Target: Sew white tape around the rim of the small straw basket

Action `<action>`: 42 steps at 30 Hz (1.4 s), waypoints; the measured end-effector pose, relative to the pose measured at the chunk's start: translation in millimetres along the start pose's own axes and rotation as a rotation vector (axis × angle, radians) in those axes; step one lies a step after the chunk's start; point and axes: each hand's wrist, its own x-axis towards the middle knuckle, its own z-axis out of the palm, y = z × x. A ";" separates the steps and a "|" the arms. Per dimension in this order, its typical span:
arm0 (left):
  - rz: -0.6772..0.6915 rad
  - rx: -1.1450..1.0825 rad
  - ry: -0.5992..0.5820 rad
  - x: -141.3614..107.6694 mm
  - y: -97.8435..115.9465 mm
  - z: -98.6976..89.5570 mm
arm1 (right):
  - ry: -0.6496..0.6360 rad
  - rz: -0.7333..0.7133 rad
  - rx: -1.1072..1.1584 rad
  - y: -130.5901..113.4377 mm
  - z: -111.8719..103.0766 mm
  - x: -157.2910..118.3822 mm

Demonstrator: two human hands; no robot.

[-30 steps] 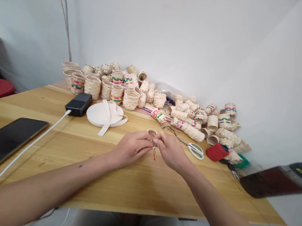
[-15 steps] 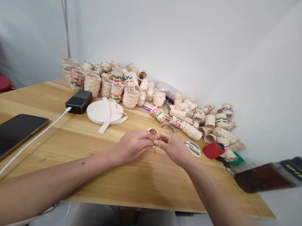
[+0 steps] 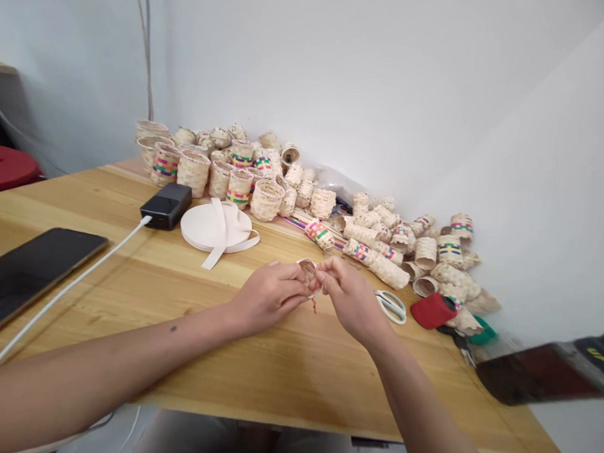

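Note:
My left hand (image 3: 271,296) is closed around a small woven basket (image 3: 308,271), whose opening faces up toward me. At the basket's right edge, my right hand (image 3: 345,293) pinches with thumb and forefinger; what lies between those fingertips is too small to make out. A short orange-brown thread (image 3: 314,306) hangs below the basket between the hands. Just right of my right hand lie white-handled scissors (image 3: 391,307), their blades partly hidden. My hands cover most of the basket.
Many woven baskets (image 3: 267,198) line the wall. A white ribbon roll (image 3: 202,229), a black power bank (image 3: 165,206) with a white cable and a phone (image 3: 38,271) lie at left. At right are a red thread spool (image 3: 432,310) and a dark pouch (image 3: 543,373).
My right hand has drawn slightly right, away from the left hand, showing more of the basket between them. The whole view has shifted a little.

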 end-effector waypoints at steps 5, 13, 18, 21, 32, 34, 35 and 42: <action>-0.028 -0.050 0.036 1.5 -2.4 -1.1 | -0.050 -0.073 0.156 1.7 -0.7 4.4; -0.103 -0.160 0.078 1.7 -6.7 -2.1 | 0.020 -0.113 0.673 -19.2 -4.9 15.3; -0.116 -0.192 0.101 1.2 -7.8 -0.9 | 0.031 -0.217 0.709 -39.7 -17.7 14.3; -0.141 -0.192 0.104 1.8 -7.5 -2.5 | 0.037 -0.262 0.675 -52.5 -21.2 9.9; -0.289 -0.383 -0.035 6.7 0.6 -9.8 | 0.183 -0.231 0.458 -22.6 -27.9 -17.3; -0.249 -0.348 -0.045 5.4 1.8 -8.2 | 0.174 -0.180 0.345 -0.7 -14.1 -26.1; -0.222 -0.328 -0.044 4.9 2.4 -7.5 | 0.175 -0.169 0.281 9.0 -6.1 -30.5; -0.125 -0.268 -0.084 4.5 1.2 -5.5 | 0.221 -0.287 0.063 38.0 24.0 -41.4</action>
